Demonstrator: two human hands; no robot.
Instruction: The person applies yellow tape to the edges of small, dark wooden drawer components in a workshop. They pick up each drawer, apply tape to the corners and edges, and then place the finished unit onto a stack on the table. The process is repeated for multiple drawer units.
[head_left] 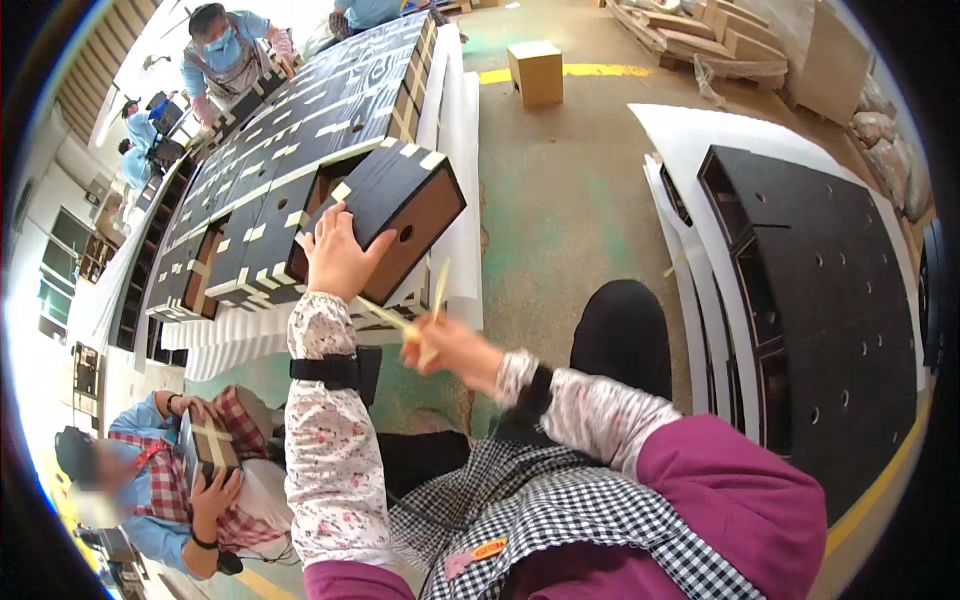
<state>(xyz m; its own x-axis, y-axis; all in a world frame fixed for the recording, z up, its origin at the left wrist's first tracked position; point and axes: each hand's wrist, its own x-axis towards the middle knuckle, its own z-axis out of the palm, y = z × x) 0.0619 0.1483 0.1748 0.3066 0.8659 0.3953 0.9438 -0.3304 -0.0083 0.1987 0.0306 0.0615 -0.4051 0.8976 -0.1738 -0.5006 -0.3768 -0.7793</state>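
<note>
Head view: the box (400, 188) sits tilted ahead of me at the near corner of the stack of black boxes (262, 212), its hollow-looking brown face turned toward me and to the right. My left hand (340, 258) is spread over its near edge, fingers on the black side and thumb reaching toward the brown face — a steadying hold rather than a full wrap. My right hand (437, 347) is closed around some pale strips (440, 288), tape by the look of them, just below the box and apart from it; whether any strip touches it, I cannot tell.

I judge the box to be stiff board, moderate in weight and bulky enough to swing if I held only one corner. The dark face looks smooth, so a flat palm could slide; the edges should give better purchase. I would take it by two opposite edges, or hook a finger in the round hole (406, 233), and spare the corners, which could chip.

It is black with faint grain-like streaks outside and reddish brown on the end face — thin dark rims between them, and short cream tape pieces (433, 160) folded over its edges.
</note>
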